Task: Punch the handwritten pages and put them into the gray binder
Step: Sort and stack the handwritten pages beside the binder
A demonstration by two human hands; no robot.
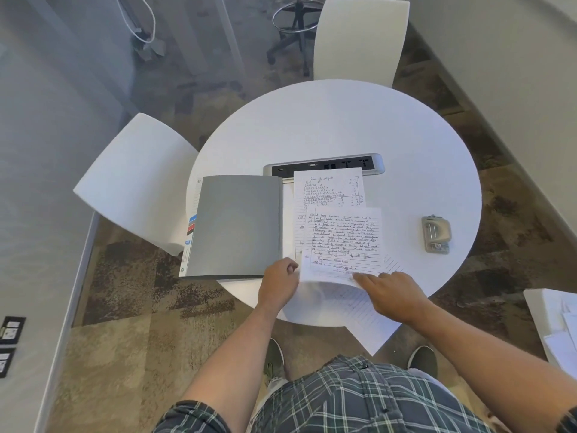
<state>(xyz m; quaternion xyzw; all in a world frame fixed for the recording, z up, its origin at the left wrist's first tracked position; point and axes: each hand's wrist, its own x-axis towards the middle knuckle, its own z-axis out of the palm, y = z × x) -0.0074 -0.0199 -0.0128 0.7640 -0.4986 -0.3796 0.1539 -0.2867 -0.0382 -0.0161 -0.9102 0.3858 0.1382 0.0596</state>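
Observation:
The gray binder point(237, 225) lies open on the round white table point(406, 126), its cover flap spread to the left. Handwritten lined pages point(329, 189) rest on its right half. A second handwritten page point(343, 242) lies over them with its near edge lifted and curled. My left hand point(279, 281) pinches that page's lower left corner. My right hand point(393, 293) holds its lower right edge with fingers on top. A further lined sheet point(362, 320) lies below and hangs over the table's near edge. The gray hole punch point(436, 234) sits apart at the right.
A power-socket strip point(324, 162) is set into the table just behind the pages. White chairs stand at the left point(137, 179) and at the back point(359, 39). A stack of white papers point(559, 323) lies on a surface at the far right.

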